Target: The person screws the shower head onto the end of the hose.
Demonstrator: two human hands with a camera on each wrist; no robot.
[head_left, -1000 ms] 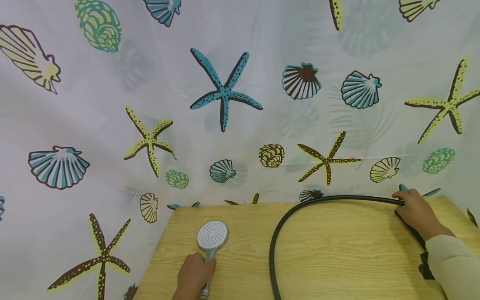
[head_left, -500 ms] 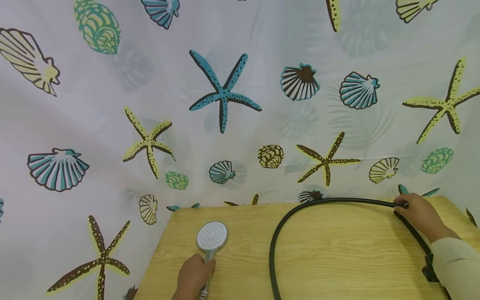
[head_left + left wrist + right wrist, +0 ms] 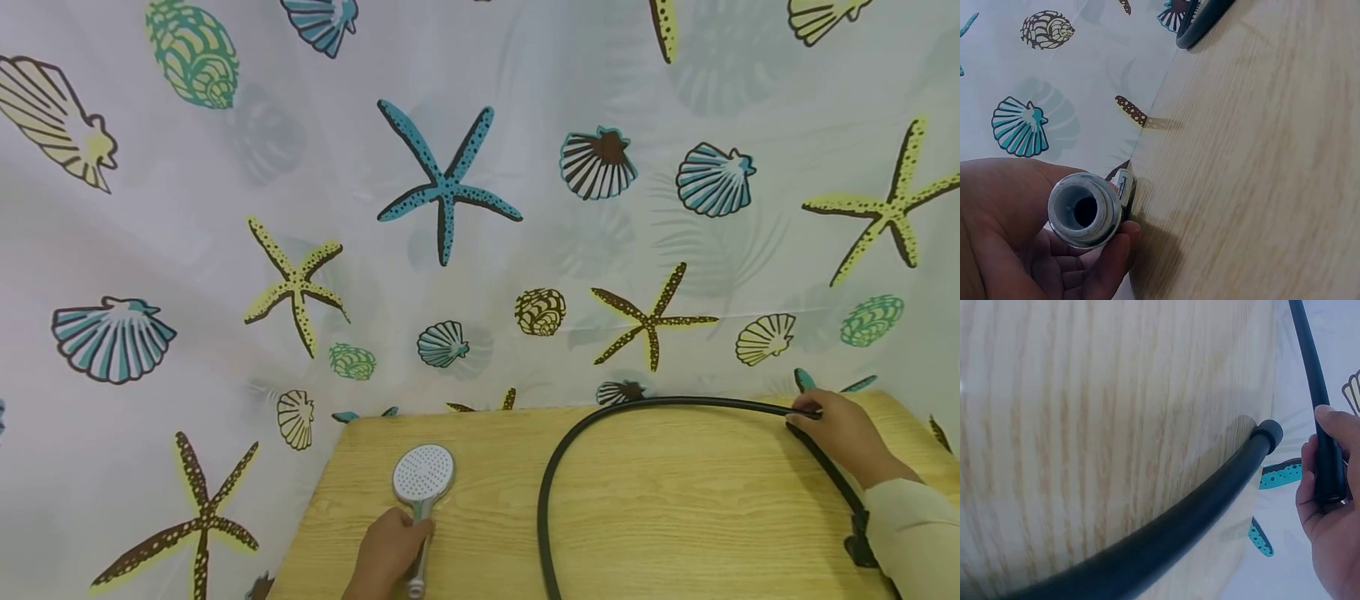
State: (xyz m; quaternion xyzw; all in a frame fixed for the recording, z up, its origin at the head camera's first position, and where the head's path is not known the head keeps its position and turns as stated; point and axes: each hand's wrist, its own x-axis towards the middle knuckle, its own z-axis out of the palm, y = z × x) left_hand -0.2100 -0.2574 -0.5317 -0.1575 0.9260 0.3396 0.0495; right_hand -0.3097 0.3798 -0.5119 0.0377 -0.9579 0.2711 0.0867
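On the far left, a white sheet (image 3: pixel 367 300) printed with seashells and starfish hangs down; it carries on behind and around a pale wood-grain counter (image 3: pixel 480 517). Near the counter's left edge, the left hand (image 3: pixel 390 546) is curled around the handle of a shower head (image 3: pixel 423 473), whose round spray face is turned up and points away from the person. The left wrist view shows the handle's hollow end, with a pale ring (image 3: pixel 1063 209), facing the camera. The shower head looks rigid and fairly light; its glossy surface could be slippery if wet, so the slim handle seems the surest place to hold.

Right of centre, a black hose (image 3: pixel 549 483) rises from the bottom edge, arches along the back of the counter and ends in the right hand (image 3: pixel 843 437), whose thumb and fingers grip its wider end piece (image 3: pixel 1330 475). The hose seems bendy but springy, so holding that stiffer end should give the best control.

Just below the right hand, a second black length (image 3: pixel 1179 531) ends in a collar (image 3: pixel 1267 434); whether it belongs to the same hose cannot be told. Farthest right, a black fitting (image 3: pixel 859 546) sits beside a cream sleeve (image 3: pixel 911 537).
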